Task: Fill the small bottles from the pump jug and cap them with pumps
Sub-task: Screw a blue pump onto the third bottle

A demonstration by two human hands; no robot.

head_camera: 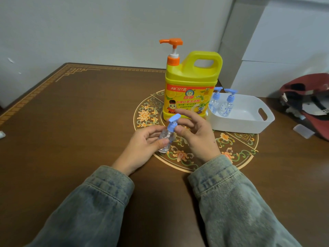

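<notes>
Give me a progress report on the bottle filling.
Done, by the look of it: two small bottles with blue pumps stand in the white basket. In hand: the left hand holds a third bottle while the right hand pinches its blue pump at the collar. Whether it is filled is unclear. No further empty bottles are visible.
</notes>
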